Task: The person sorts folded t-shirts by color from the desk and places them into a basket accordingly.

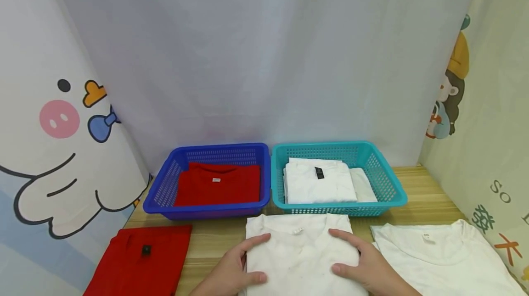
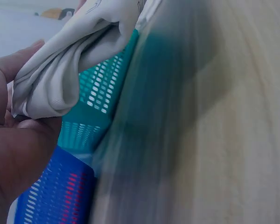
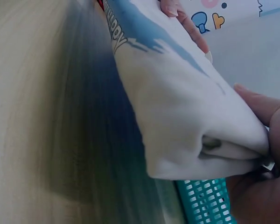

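A folded white T-shirt is held in front of the baskets, its collar toward them. My left hand grips its left side, and my right hand grips its right side. From the left wrist view, the folded layers of the T-shirt lie between the thumb and fingers of my left hand. In the right wrist view, my right hand pinches the other folded edge, and a blue print shows on the underside. The T-shirt appears raised off the table there.
A blue basket holds a folded red shirt. Beside it, a teal basket holds folded white shirts. Another red shirt lies at the left of the wooden table; a white T-shirt lies at the right.
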`<action>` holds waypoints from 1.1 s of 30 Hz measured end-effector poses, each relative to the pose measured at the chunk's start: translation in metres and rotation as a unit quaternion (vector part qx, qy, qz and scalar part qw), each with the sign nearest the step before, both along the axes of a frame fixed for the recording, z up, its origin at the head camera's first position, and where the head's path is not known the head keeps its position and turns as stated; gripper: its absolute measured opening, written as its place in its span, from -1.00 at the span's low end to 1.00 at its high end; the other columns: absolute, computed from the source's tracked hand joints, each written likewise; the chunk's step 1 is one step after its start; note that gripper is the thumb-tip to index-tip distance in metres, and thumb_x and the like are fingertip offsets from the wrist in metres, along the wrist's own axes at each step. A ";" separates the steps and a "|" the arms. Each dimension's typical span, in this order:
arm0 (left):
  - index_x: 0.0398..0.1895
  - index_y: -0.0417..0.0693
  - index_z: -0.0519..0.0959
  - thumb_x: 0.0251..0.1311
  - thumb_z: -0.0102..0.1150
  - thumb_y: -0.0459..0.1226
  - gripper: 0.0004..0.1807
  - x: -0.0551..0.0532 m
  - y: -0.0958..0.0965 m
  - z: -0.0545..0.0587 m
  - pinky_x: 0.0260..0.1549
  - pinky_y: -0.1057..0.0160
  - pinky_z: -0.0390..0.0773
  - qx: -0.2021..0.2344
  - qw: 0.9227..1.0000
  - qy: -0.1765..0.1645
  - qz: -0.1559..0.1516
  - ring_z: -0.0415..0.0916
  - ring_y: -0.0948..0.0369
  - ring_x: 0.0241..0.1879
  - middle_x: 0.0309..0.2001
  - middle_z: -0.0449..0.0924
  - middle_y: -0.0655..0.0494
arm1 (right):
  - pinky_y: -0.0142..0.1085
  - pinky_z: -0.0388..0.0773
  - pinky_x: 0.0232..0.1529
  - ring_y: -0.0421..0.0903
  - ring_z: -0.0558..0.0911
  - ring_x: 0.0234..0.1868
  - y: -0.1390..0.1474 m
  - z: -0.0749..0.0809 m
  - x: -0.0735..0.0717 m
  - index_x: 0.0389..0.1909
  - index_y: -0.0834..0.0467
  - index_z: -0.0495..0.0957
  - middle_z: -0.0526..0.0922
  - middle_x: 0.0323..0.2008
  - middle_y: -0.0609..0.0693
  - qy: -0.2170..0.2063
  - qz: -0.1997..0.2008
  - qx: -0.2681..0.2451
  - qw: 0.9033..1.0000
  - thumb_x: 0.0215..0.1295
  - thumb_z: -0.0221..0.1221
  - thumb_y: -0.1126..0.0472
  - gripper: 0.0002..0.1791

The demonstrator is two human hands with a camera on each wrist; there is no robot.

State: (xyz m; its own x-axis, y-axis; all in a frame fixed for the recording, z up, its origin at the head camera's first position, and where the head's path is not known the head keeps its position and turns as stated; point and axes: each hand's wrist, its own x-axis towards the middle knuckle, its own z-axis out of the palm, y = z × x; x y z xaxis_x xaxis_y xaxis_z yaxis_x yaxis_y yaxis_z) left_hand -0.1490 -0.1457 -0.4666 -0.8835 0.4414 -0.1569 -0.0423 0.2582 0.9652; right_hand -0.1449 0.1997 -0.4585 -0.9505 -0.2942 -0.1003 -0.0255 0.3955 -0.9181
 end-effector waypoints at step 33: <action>0.36 0.37 0.34 0.00 0.45 -0.34 -0.16 -0.122 0.069 0.097 -0.18 0.09 0.65 0.079 0.992 0.100 -0.011 0.53 0.05 0.02 0.20 0.38 -0.03 | -0.39 0.54 -0.11 0.13 0.34 0.16 0.055 0.103 -0.096 0.45 -0.10 0.18 0.11 0.38 0.18 0.133 -0.020 -0.019 0.991 0.17 0.35 0.19 -0.16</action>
